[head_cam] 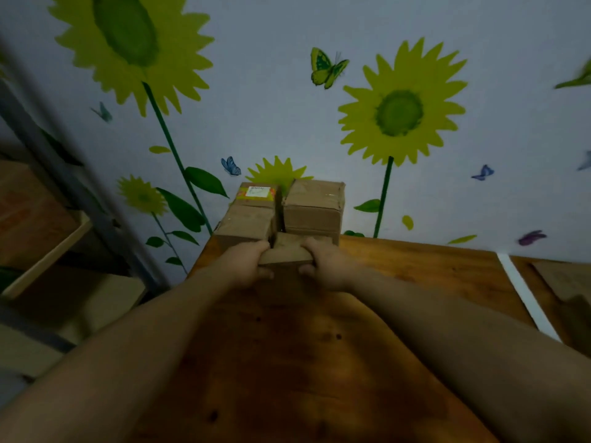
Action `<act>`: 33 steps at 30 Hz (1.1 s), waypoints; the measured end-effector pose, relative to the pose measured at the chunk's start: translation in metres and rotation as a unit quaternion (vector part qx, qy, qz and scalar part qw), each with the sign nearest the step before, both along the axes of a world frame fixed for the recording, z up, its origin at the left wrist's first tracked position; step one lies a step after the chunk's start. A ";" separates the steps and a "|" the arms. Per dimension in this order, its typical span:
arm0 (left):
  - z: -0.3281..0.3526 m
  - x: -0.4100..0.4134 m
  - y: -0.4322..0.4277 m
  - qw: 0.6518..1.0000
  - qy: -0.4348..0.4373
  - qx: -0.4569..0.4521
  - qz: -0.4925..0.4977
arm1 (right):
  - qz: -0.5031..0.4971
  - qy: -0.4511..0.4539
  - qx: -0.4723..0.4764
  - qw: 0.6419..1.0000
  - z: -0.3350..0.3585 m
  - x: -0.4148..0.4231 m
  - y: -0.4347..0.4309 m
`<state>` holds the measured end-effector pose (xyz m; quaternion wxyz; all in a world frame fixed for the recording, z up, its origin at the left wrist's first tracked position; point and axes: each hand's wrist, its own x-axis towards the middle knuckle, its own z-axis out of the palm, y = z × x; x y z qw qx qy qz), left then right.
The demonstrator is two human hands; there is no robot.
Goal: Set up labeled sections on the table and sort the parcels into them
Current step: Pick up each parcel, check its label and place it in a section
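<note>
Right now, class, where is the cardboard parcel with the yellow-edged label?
Head view: the labelled parcel sits at the wooden table's far edge by the wall, just left of the plain brown parcel, beyond the small gripped parcel.

The left grip (248, 265) and right grip (327, 266) held a small parcel (289, 251) by its ends, fingers curled round it. Just beyond the grips, a labelled parcel (256, 199) and a plain parcel (313, 207) stood side by side on the worktop (415, 273), possibly touching the small parcel.
</note>
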<state>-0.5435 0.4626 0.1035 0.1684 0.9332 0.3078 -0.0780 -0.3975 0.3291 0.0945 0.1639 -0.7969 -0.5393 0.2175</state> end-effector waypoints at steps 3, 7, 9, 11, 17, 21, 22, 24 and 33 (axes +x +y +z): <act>0.014 -0.017 -0.025 0.998 -0.044 0.023 -0.028 | -0.061 0.004 0.009 0.998 0.019 -0.024 -0.032; 0.023 -0.048 -0.068 0.991 -0.121 0.029 -0.044 | -0.200 0.091 0.060 0.974 0.037 -0.074 -0.077; 0.025 -0.061 -0.091 0.985 -0.169 0.013 -0.043 | -0.262 0.098 0.064 0.958 0.042 -0.094 -0.096; 0.027 -0.071 -0.112 0.978 -0.203 -0.025 -0.034 | -0.314 0.136 0.083 0.936 0.046 -0.111 -0.114; 0.045 -0.096 -0.156 0.928 -0.270 -0.249 0.062 | -0.370 0.180 0.199 0.890 0.049 -0.141 -0.175; 0.055 -0.105 -0.179 0.877 -0.316 -0.343 0.114 | -0.328 0.154 0.237 0.901 0.062 -0.153 -0.211; 0.057 -0.107 -0.187 0.872 -0.311 -0.366 0.102 | -0.302 0.151 0.259 0.905 0.066 -0.155 -0.221; 0.062 -0.107 -0.203 0.862 -0.317 -0.387 0.078 | -0.232 0.150 0.311 0.909 0.075 -0.158 -0.244; 0.083 -0.062 -0.322 0.860 -0.372 -0.349 0.005 | -0.243 0.064 0.317 0.914 0.099 -0.125 -0.375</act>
